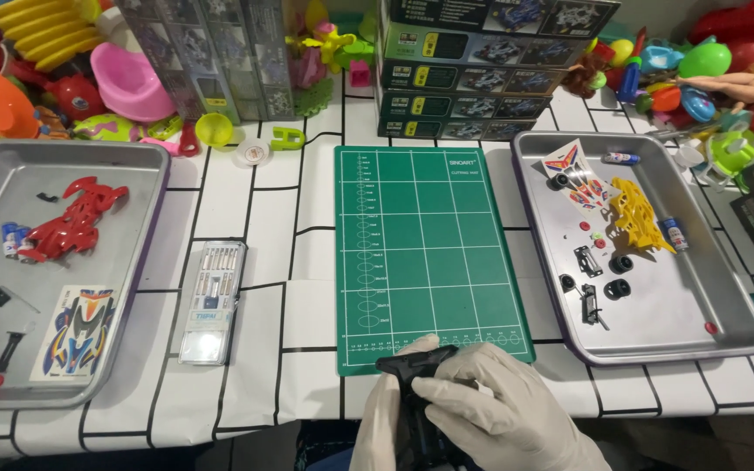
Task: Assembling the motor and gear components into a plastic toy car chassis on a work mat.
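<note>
While both gloved hands meet at the near edge of the table, they hold 1 black plastic part (414, 365) between them. The right hand (499, 406) lies on top, its fingers curled and pressed around the part, and the left hand (386, 410) supports it from below and from the left side, also closed on it. The part sits just at the near edge of the green cutting mat (421, 253), a little in front of it; its lower portion is hidden by the fingers.

The mat lies in the middle of the white table with black lines (255, 262). To the right of the mat there is 1 metal tray (709, 288) with a yellow car body (637, 212), a sticker sheet (576, 174), some black wheels (620, 275) and small black pieces. To the left of the mat, a clear case of small tools (213, 301) lies on the table, and further left there is a second metal tray (10, 183) holding a red car body (76, 220), another sticker sheet (74, 333) and a few small parts.

At the far side, a stack of model kit boxes (473, 78) stands behind the mat, with many colourful plastic toys (124, 83) on both sides of it.
</note>
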